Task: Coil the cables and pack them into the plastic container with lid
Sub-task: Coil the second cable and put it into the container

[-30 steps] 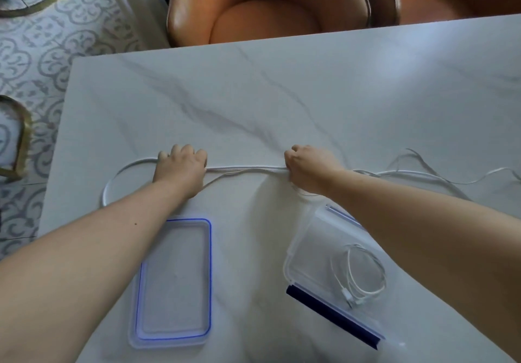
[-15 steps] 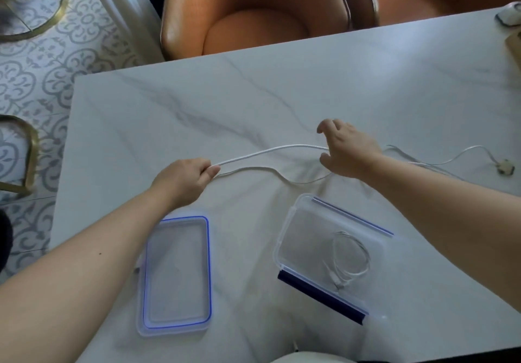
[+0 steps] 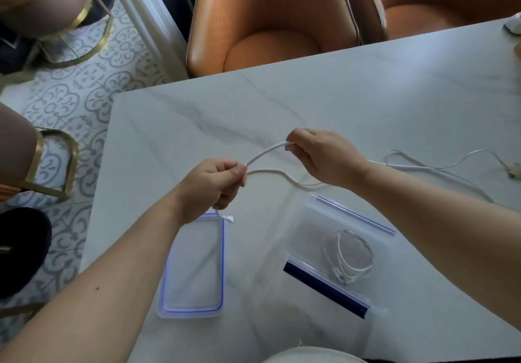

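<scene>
A long white cable (image 3: 266,152) arcs above the marble table between my two hands. My left hand (image 3: 214,185) is closed on it, and the cable's plug end hangs out below the fist. My right hand (image 3: 321,155) grips the cable farther along. The rest trails right across the table to a plug (image 3: 511,171). A clear plastic container (image 3: 318,221) with blue clips lies below my right hand, with a thin coiled white cable (image 3: 351,255) inside. Its blue-rimmed lid (image 3: 194,310) lies flat to the left.
Two orange leather chairs (image 3: 270,19) stand at the table's far edge. The table's left edge (image 3: 97,193) drops to a patterned tile floor with gold-framed stools (image 3: 53,162). A small white object (image 3: 513,27) sits at the far right edge.
Both hands have lifted off the table and come closer together. The left hand drew the cable's loop in, so the plug end now hangs from its fist. The camera tilted back.
</scene>
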